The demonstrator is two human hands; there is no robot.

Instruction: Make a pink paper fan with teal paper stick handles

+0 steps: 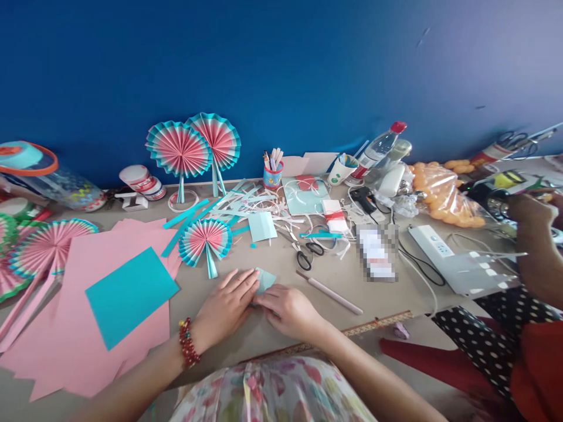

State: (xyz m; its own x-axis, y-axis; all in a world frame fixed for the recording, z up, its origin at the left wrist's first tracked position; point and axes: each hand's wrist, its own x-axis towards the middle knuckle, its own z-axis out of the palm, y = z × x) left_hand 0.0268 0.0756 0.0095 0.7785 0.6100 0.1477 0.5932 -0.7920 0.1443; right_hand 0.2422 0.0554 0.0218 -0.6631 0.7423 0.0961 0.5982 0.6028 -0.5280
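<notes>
My left hand (229, 305) lies flat on the table with its fingers stretched out, pressing down a small pale blue piece of paper (265, 279). My right hand (287, 309) is beside it, fingers curled and pinching the same paper at its lower edge. Most of the paper is hidden under both hands; only one corner shows. A red bead bracelet (188, 343) is on my left wrist.
Pink sheets (83, 328) with a teal sheet (131, 294) lie left. Finished paper fans (204, 239) stand and lie behind. Scissors (307, 253), a pink stick (329, 292), paper strips, a pen cup (272, 173) and a bottle (377, 150) sit beyond. Another person's arm (536, 246) is at right.
</notes>
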